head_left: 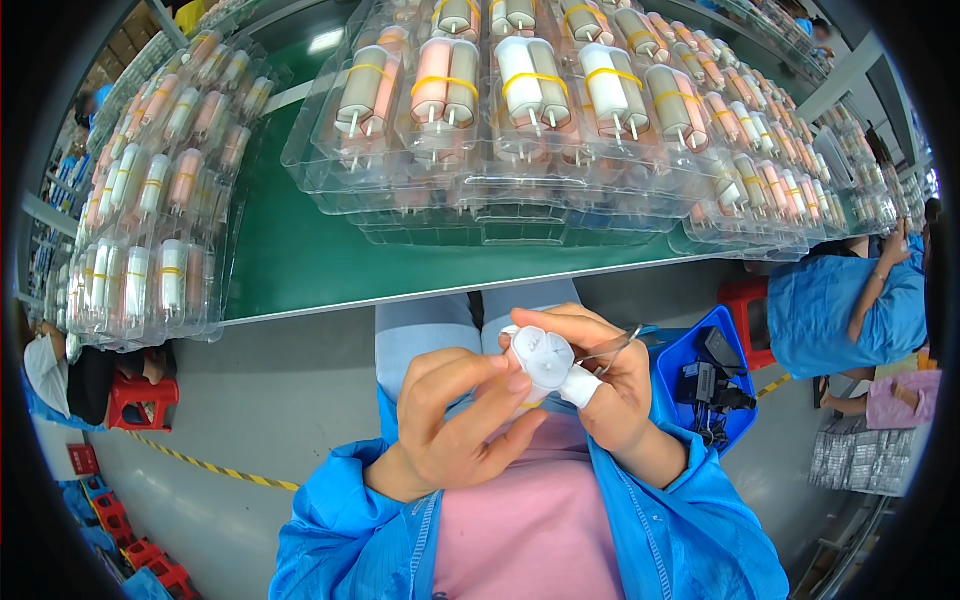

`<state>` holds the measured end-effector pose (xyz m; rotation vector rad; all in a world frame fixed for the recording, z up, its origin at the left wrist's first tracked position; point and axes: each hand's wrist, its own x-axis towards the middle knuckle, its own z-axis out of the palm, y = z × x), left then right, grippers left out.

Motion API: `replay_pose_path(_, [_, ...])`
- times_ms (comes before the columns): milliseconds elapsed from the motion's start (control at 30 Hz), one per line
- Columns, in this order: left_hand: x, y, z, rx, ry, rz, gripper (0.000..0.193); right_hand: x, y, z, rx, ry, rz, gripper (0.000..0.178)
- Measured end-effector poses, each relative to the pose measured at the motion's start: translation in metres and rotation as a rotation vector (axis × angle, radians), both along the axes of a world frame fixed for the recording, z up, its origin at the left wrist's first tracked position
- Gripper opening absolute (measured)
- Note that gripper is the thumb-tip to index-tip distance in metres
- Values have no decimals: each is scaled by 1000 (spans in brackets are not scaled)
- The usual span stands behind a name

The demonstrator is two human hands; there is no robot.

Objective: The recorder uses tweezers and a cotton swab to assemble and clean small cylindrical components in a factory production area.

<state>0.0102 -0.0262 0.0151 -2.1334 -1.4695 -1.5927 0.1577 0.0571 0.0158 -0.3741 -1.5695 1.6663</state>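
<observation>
White-ended, one piece (543,361) is pinched between one left hand (452,415) and one right hand (615,395), near one blue bin (690,347).

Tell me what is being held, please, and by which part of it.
The left hand and right hand hold a white-ended piece by its sides, near that end.

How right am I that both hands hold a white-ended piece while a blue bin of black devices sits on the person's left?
One slip: the blue bin of black devices sits on the person's right, as the head view shows. Both hands, left and right, hold the white-ended piece.
</observation>
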Motion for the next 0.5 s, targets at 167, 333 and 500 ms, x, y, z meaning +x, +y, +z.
replay_pose_path(167, [4, 1, -1, 52, -77, 19, 49, 0, 0, 2, -27, 21, 16, 47])
replay_pose_path(333, [-1, 0, 1, -6, 47, -16, 57, 1, 0, 2, -61, 18, 20, 47])
replay_pose_path(500, [4, 0, -5, -216, -533, -222, 68, 1, 0, -1, 61, -9, 45, 47])
